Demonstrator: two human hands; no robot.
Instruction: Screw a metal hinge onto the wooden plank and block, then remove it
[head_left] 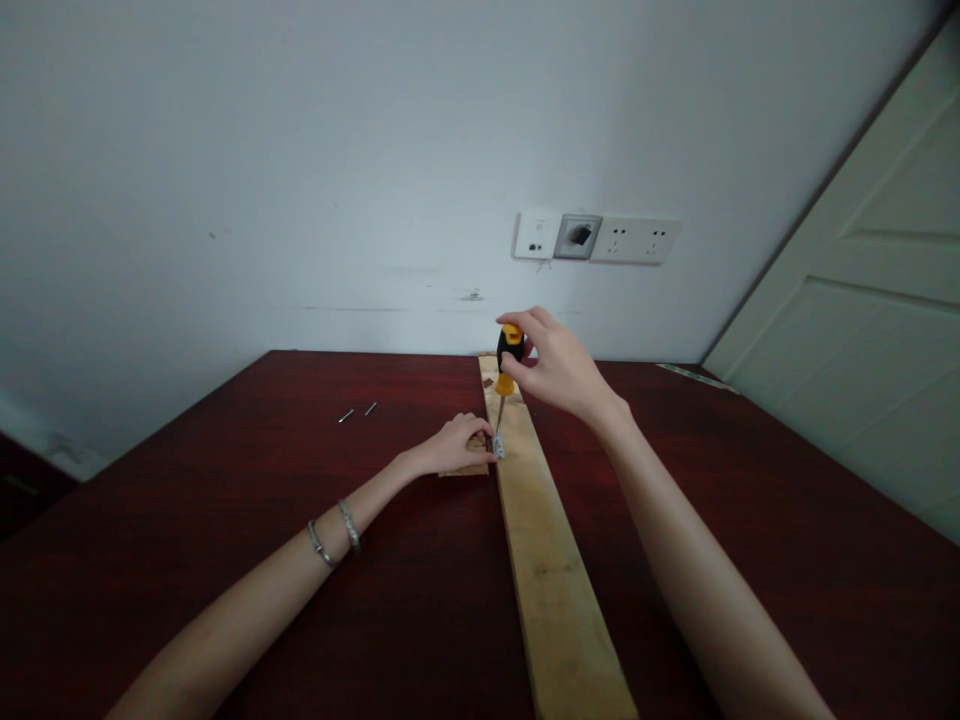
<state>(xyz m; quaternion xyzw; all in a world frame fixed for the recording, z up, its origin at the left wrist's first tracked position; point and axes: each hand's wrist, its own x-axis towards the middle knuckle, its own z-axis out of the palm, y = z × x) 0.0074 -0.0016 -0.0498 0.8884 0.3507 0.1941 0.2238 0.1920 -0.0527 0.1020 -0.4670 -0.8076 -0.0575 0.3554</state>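
My right hand (559,365) grips the black and yellow handle of a screwdriver (511,350), held nearly upright. Its shaft runs down to a small metal bracket (499,447) on the left edge of a long wooden plank (551,560). With fingers closed at the bracket, my left hand (456,443) touches its left side. Under that hand lies a short wooden block (469,470), set against the plank. Whether a screw sits at the screwdriver's tip is too small to tell.
Two loose screws (358,412) lie on the dark red table (300,400), left of the hands. Behind the table rises a white wall with sockets (630,240). A pale panelled door (862,300) stands at the right, and a thin strip (697,377) lies near the table's back right corner.
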